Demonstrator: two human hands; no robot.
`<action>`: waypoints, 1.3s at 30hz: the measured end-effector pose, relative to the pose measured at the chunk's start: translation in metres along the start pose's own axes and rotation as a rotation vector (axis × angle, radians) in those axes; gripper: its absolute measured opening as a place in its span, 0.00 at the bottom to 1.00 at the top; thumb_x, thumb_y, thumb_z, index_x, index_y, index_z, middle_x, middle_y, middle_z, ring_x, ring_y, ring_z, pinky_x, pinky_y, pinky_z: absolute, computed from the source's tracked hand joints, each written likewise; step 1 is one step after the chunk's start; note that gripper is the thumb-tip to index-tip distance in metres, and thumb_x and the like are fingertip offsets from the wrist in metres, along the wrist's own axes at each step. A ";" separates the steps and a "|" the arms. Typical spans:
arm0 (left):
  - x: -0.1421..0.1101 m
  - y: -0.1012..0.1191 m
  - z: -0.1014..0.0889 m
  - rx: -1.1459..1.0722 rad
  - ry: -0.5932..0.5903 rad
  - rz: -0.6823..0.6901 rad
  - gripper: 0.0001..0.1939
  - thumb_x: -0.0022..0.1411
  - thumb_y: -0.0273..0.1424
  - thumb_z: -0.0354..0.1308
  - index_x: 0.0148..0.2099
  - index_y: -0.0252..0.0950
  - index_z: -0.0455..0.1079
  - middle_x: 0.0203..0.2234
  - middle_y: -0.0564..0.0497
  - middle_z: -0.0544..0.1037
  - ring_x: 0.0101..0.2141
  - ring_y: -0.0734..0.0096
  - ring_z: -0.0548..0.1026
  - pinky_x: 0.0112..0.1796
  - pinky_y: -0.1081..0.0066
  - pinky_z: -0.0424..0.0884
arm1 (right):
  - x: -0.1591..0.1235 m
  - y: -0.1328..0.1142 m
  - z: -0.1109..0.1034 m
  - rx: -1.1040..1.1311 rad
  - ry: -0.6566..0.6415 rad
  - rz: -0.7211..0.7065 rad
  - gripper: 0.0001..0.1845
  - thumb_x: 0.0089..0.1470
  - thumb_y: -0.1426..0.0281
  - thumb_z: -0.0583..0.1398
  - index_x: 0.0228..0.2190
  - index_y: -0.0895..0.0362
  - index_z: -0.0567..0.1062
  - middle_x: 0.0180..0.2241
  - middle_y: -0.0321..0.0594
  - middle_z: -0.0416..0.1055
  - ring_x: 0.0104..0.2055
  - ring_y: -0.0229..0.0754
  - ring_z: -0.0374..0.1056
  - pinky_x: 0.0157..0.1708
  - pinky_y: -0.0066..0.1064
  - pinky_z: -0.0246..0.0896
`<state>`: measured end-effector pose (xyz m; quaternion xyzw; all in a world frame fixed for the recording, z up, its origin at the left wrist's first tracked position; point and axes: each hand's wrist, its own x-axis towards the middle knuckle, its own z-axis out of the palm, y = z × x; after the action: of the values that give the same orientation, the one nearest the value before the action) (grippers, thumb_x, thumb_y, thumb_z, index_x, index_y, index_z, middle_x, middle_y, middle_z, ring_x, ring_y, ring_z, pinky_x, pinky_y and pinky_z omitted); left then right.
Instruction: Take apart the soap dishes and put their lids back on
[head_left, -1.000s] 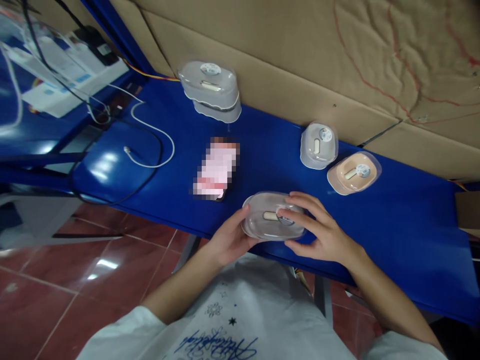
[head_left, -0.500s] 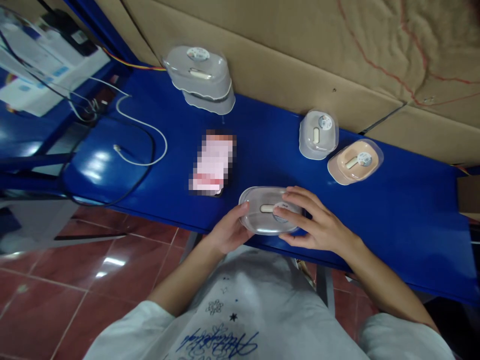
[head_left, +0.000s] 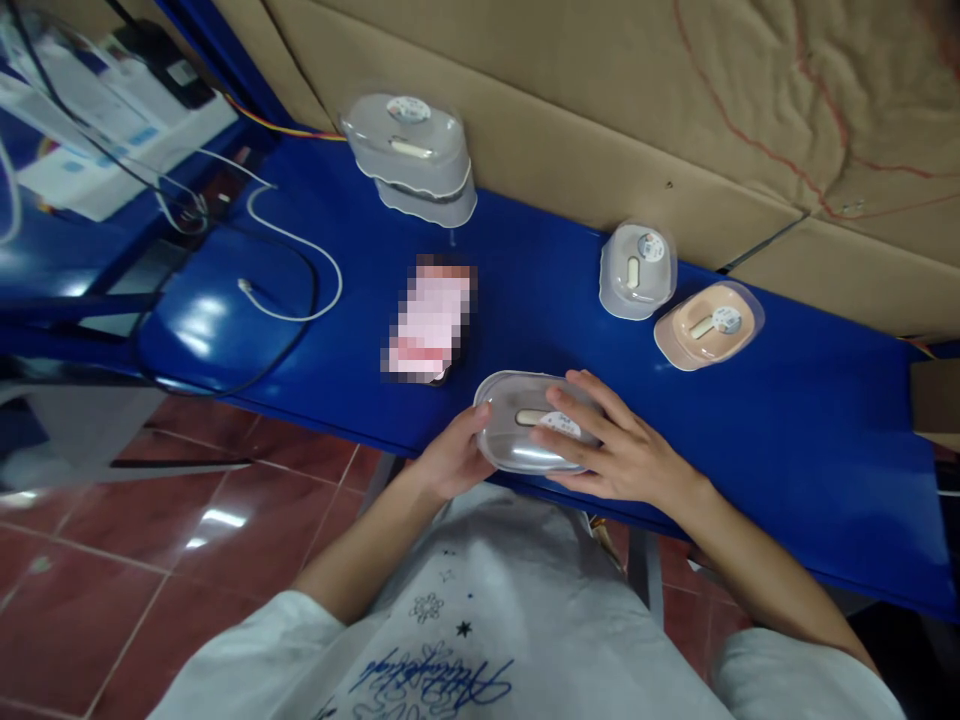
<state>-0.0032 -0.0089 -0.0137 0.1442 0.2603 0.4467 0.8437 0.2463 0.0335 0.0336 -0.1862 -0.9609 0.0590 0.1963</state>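
An oval plastic container with a clear lid (head_left: 510,440) is at the table's front edge, close to my body. The lid has a cream oblong piece in its middle and a round white sticker towards the right. My left hand (head_left: 455,452) grips the container's left end, thumb on the lid's rim, other fingers hidden below. My right hand (head_left: 626,450) holds the right end, its fingers spread across the lid and over the sticker. A phone with a blurred-out screen (head_left: 431,320) lies just beyond, to the left.
Near the back stand a small lidded grey container (head_left: 621,290), a peach one (head_left: 716,345) and a larger pair of stacked clear-lidded containers (head_left: 442,165). White and black cables (head_left: 337,270) curl over the left of the blue table (head_left: 795,440). Brown cardboard (head_left: 540,120) lines the back.
My right hand has slid slightly left across the lid, covering more of it. The container stays between both hands. The view has shifted a little.
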 end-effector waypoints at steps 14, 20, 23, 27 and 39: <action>-0.001 -0.002 0.005 0.075 0.068 0.047 0.33 0.52 0.42 0.78 0.58 0.36 0.79 0.47 0.41 0.87 0.54 0.45 0.83 0.56 0.55 0.77 | 0.003 -0.001 0.009 0.058 0.061 0.085 0.48 0.65 0.53 0.68 0.76 0.43 0.53 0.80 0.43 0.44 0.78 0.64 0.52 0.68 0.62 0.68; 0.002 -0.004 -0.001 -0.022 0.076 0.058 0.31 0.52 0.40 0.78 0.56 0.36 0.79 0.45 0.41 0.87 0.53 0.45 0.83 0.56 0.55 0.77 | 0.003 0.004 0.013 -0.063 0.135 -0.011 0.53 0.60 0.55 0.72 0.76 0.50 0.56 0.79 0.51 0.48 0.77 0.66 0.52 0.69 0.62 0.67; 0.000 -0.004 -0.004 -0.058 0.050 0.056 0.34 0.56 0.39 0.77 0.63 0.38 0.76 0.48 0.41 0.86 0.56 0.45 0.81 0.58 0.54 0.75 | 0.001 0.006 0.014 -0.041 0.149 -0.004 0.53 0.58 0.55 0.73 0.75 0.49 0.57 0.77 0.51 0.54 0.77 0.65 0.55 0.69 0.61 0.69; -0.001 -0.004 -0.001 -0.089 -0.007 0.035 0.35 0.58 0.48 0.76 0.63 0.37 0.76 0.52 0.39 0.84 0.63 0.41 0.75 0.64 0.50 0.70 | -0.005 0.009 0.018 -0.038 0.161 0.023 0.49 0.58 0.56 0.74 0.73 0.38 0.61 0.75 0.43 0.59 0.74 0.64 0.61 0.67 0.65 0.69; -0.002 -0.005 0.001 -0.030 0.082 0.065 0.39 0.54 0.45 0.80 0.64 0.37 0.75 0.51 0.39 0.85 0.60 0.42 0.78 0.63 0.50 0.70 | -0.002 0.013 0.012 0.122 0.083 0.085 0.45 0.68 0.41 0.56 0.77 0.42 0.51 0.79 0.45 0.47 0.77 0.66 0.55 0.69 0.65 0.63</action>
<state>-0.0003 -0.0131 -0.0141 0.1216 0.2831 0.4833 0.8194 0.2480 0.0444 0.0197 -0.2167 -0.9378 0.1178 0.2444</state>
